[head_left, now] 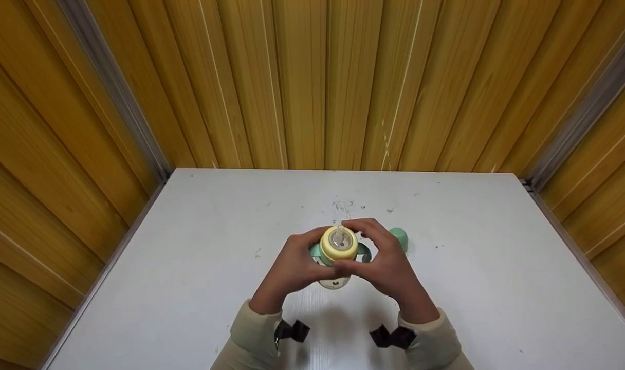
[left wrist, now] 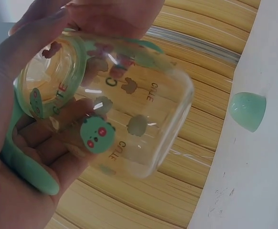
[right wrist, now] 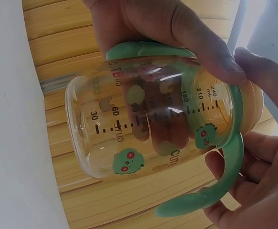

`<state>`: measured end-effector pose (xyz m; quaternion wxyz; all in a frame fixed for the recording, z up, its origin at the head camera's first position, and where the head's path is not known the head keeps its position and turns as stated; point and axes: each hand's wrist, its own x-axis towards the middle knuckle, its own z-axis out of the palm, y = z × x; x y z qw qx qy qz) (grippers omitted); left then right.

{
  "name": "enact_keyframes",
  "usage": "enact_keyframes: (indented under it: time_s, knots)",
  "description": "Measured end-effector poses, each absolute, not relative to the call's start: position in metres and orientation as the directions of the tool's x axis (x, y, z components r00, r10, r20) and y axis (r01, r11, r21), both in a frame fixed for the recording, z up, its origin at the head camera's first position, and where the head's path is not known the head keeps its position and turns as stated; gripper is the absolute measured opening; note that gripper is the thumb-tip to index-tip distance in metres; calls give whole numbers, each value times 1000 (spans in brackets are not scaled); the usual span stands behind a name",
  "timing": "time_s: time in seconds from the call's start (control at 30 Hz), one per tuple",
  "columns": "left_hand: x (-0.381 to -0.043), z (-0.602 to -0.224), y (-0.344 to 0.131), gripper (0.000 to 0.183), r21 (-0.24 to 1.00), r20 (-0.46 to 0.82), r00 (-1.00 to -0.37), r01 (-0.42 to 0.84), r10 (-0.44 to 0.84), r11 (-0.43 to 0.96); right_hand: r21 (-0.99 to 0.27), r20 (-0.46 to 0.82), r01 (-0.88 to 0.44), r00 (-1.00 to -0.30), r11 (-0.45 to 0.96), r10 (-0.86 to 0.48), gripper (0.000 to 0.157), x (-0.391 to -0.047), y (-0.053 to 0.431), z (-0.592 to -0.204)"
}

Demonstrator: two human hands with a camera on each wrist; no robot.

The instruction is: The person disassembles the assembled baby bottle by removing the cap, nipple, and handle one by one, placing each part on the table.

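Both hands hold a clear baby bottle above the white table. It has a yellow collar, a clear nipple on top and green side handles. Printed animal faces and a millilitre scale mark its wall; no liquid shows inside. My left hand wraps the bottle's body and a handle from the left, its thumb across the near side. My right hand grips the yellow collar from the right, with the thumb on the near side and fingers on the far side. A green cap lies on the table beyond my right hand.
The white table carries small dark scuffs near its middle. Wood-patterned panels enclose the back and both sides, with grey metal posts at the corners.
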<state>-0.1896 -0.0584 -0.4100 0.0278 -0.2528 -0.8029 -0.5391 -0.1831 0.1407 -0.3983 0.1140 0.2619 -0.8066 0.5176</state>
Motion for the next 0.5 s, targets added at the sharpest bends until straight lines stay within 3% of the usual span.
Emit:
enact_keyframes:
  time_s: [0.5]
  knots:
    - [-191, -411, -62, 68, 867, 310, -840, 442, 446, 230, -786, 465, -571, -799, 238, -382, 60, -185, 146, -397]
